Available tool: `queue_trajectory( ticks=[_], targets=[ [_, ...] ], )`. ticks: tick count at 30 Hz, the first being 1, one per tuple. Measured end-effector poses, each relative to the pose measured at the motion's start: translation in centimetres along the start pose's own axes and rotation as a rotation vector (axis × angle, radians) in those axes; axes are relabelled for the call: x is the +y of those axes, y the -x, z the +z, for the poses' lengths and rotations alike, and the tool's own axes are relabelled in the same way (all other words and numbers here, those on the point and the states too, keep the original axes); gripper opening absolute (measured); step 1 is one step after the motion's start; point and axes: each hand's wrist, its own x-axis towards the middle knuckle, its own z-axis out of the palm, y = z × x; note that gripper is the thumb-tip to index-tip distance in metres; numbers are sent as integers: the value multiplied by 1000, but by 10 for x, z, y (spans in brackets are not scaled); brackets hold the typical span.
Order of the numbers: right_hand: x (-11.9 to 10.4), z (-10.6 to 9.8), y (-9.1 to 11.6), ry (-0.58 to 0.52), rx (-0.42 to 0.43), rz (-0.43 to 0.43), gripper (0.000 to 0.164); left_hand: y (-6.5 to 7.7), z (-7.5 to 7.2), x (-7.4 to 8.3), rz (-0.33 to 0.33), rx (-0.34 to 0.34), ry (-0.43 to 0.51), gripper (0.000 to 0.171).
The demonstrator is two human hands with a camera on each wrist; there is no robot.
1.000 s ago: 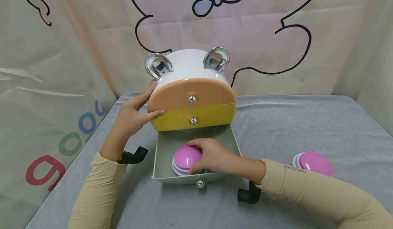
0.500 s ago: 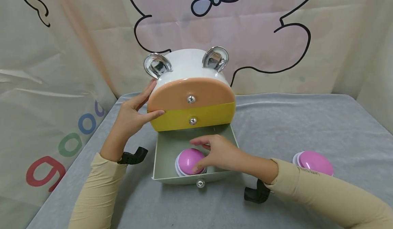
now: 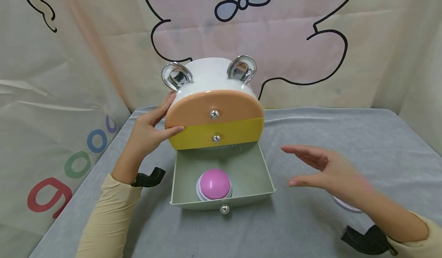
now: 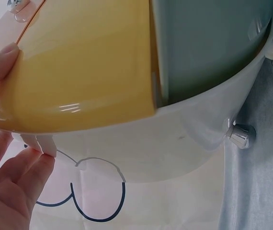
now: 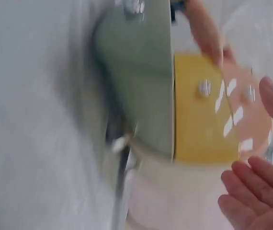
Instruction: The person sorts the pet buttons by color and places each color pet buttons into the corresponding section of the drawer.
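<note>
A small drawer cabinet (image 3: 215, 104) with silver ears has a peach upper drawer, a yellow middle drawer and a pale green bottom drawer (image 3: 248, 169) pulled out. My left hand (image 3: 148, 131) holds the cabinet's left side, thumb on the front and fingers along the side; the left wrist view shows the thumb (image 4: 5, 62) at the peach and yellow seam. In the green drawer, near its front, sits a round pink-topped container (image 3: 215, 184) with a white base. My right hand (image 3: 331, 171) is in the air right of the drawer, thumb and fingers spread, nothing between them.
Behind my right hand, a white edge of a second round container (image 3: 347, 205) shows; the rest is hidden. A grey cloth (image 3: 304, 227) covers the table. Printed curtains (image 3: 293, 58) hang behind and at the left.
My right hand has let go of the pink-topped container and moved right, out of the drawer, now covering most of the second container. The left hand stays on the cabinet.
</note>
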Motion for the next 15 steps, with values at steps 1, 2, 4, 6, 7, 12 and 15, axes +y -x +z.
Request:
queue_trajectory(
  ticks=[1, 2, 4, 6, 7, 12, 15],
  targets=[
    [9, -7, 4, 2, 16, 7, 68, 0, 0, 0, 3, 1, 6, 78],
    [18, -14, 8, -2, 32, 6, 68, 0, 0, 0, 7, 2, 14, 78],
    [37, -27, 15, -14, 60, -3, 68, 0, 0, 0, 16, 3, 28, 78],
    [53, -40, 23, -9, 86, 13, 67, 1, 1, 0, 22, 3, 40, 78],
    [60, -46, 26, -1, 97, 26, 67, 1, 1, 0, 25, 3, 47, 78],
    [90, -68, 43, 39, 161, 79, 67, 1, 2, -1, 16, 5, 37, 78],
    [102, -74, 50, 41, 193, 100, 69, 1, 1, -1, 10, 7, 21, 78]
  ],
)
